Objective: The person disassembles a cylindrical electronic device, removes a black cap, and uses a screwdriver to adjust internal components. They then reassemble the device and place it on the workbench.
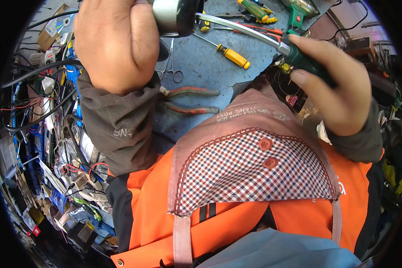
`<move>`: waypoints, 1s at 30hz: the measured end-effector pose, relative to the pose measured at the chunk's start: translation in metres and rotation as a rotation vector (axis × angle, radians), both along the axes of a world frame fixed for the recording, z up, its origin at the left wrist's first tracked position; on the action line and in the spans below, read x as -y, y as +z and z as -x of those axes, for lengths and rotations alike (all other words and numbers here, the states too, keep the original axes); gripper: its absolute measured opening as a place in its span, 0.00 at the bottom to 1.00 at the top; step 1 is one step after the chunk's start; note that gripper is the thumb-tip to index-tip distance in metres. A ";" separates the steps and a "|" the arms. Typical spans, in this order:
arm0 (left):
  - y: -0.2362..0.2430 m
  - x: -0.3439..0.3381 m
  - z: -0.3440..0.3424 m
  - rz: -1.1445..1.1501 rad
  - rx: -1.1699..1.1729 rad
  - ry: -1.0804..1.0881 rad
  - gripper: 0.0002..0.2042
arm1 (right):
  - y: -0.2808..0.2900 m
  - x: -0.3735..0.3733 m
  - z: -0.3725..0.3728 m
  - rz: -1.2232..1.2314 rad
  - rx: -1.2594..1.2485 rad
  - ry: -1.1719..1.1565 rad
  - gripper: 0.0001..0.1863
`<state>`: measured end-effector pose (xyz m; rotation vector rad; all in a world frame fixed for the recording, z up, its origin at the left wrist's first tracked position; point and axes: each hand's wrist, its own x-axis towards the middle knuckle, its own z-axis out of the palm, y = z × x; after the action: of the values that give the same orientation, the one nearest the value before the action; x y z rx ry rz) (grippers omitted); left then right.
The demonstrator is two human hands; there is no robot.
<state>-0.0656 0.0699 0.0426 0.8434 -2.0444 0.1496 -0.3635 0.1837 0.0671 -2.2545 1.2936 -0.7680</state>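
Leftmost, a tangle of cables (53, 107) and scrap crowds beside the worktop (201, 73). Next comes the left hand (116, 44), its grip curled against a silver-and-black device (172, 17) at the top edge, which cuts off both. Below the device lie scissors (177, 76), then pliers (194, 110) with handles spread, their head hidden by the sleeve (120, 120). Further right rests a yellow screwdriver (234, 56). Above it, a green-handled tool (301, 59) points its metal shaft at the device's right end; whether the tip goes in, I cannot tell. Rightmost, the right hand (339, 85) holds that handle, grip narrowed around it.
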 end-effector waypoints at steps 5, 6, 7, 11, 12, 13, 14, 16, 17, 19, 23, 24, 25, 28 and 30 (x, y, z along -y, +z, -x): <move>0.004 0.003 0.002 0.042 0.029 -0.046 0.08 | 0.003 0.015 0.009 -0.942 0.715 -0.023 0.32; 0.004 0.001 0.005 0.039 0.021 -0.046 0.08 | 0.018 0.011 0.008 -0.910 0.669 -0.047 0.34; 0.003 -0.001 0.004 0.031 0.024 -0.042 0.08 | 0.005 0.006 0.008 -0.629 0.573 -0.046 0.32; 0.008 -0.001 -0.002 0.000 0.051 0.013 0.08 | 0.002 0.004 0.010 0.624 -0.347 0.124 0.24; 0.007 -0.002 -0.001 -0.002 0.047 0.007 0.08 | -0.002 0.003 0.010 0.686 -0.388 0.142 0.23; 0.007 -0.003 0.001 -0.004 0.044 0.003 0.08 | -0.006 0.002 0.010 0.751 -0.429 0.160 0.23; 0.007 -0.003 0.003 -0.007 0.041 0.000 0.08 | -0.007 -0.001 0.009 0.712 -0.442 0.138 0.23; 0.008 -0.003 0.007 0.022 0.056 0.001 0.08 | -0.006 0.000 0.007 0.641 -0.405 0.132 0.23; 0.008 -0.004 0.007 0.036 0.064 0.003 0.08 | -0.004 0.003 0.008 0.606 -0.353 0.146 0.23; 0.005 -0.004 0.005 0.016 0.056 0.004 0.08 | 0.007 0.004 0.006 0.359 -0.222 0.098 0.18; 0.003 0.000 0.007 0.016 0.051 -0.048 0.08 | 0.013 0.006 0.002 -0.503 0.387 -0.131 0.16; 0.006 -0.001 0.003 0.026 0.061 -0.050 0.08 | 0.014 0.012 0.013 -0.726 0.495 -0.103 0.17; 0.005 0.005 -0.007 0.085 0.134 -0.046 0.08 | 0.017 0.012 0.013 -0.775 0.605 -0.025 0.18; 0.001 0.011 -0.010 0.075 0.097 -0.067 0.04 | 0.003 0.001 0.008 -0.355 0.362 0.042 0.24; 0.001 0.010 -0.011 0.054 0.105 -0.060 0.04 | -0.003 0.001 0.006 0.239 -0.104 0.112 0.25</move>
<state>-0.0550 0.0597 0.0440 0.7543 -2.1518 0.2190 -0.3693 0.1825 0.0640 -2.5631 1.1606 -0.8117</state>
